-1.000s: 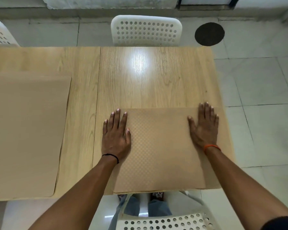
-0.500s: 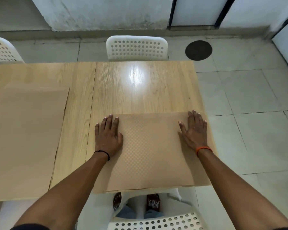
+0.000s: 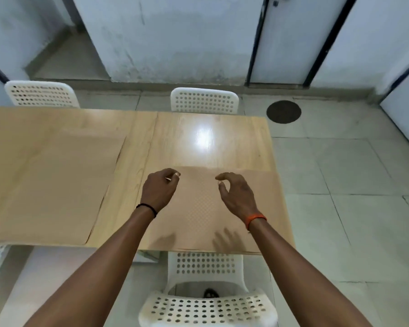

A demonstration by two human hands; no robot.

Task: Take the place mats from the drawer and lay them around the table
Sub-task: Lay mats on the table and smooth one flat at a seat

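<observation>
Lying flat below empty grip (image 3: 161, 188): mat (image 3: 206, 208).

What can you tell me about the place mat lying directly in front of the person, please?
The near place mat is a thin, tan, rectangular sheet with a fine dotted or woven-looking texture. It lies flat on the wooden table, at its right end, its near edge along the table's near edge, above a white perforated chair. The left hand and right hand hover above it, fingers curled, casting shadows on it; neither appears to touch it.

Both hands, left (image 3: 159, 190) and right (image 3: 237, 193), hover empty, fingers loosely curled.
</observation>
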